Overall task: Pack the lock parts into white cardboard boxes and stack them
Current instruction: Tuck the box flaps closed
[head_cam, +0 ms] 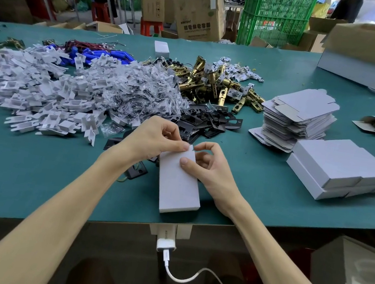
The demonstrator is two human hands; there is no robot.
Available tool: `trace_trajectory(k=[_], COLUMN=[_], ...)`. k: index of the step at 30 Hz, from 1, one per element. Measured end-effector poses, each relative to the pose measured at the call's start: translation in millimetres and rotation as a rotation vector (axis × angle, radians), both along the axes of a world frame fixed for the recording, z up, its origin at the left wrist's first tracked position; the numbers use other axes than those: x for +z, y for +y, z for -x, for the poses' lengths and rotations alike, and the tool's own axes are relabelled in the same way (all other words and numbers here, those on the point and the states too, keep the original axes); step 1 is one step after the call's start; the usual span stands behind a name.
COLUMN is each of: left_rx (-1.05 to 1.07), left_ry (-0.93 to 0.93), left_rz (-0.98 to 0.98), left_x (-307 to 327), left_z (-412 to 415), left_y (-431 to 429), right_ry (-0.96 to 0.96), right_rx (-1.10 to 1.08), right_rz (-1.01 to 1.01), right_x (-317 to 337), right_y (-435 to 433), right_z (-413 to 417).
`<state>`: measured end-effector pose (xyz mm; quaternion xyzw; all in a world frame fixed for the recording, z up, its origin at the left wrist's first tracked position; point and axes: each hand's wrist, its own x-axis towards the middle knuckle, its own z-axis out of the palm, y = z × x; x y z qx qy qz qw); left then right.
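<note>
White box [179, 184] lies on the table [30, 179] near the front edge. My left hand [158, 137] pinches its far end flap. My right hand [209, 167] grips the box, thumb on top. Steady the body and tuck the flap in squarely.

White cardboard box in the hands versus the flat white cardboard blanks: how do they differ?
The white cardboard box is folded into a long block; the flat white cardboard blanks are unfolded sheets. The box is single, held by left hand and right hand; the blanks lie stacked, untouched. Both are white card.
</note>
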<state>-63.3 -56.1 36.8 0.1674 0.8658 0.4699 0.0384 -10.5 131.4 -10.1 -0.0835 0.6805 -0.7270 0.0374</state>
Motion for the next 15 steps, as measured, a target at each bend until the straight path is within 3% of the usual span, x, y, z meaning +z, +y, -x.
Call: trace_trajectory(k=[15], left_rx=[-0.038], left_ry=[0.099], left_rz=[0.05], left_x=[2.3], left_z=[-9.4], left_y=[-0.9], right_ry=[0.043], right_rx=[-0.01], right_rz=[-0.011], right_x=[-1.0], right_y=[0.6], right_z=[-0.7])
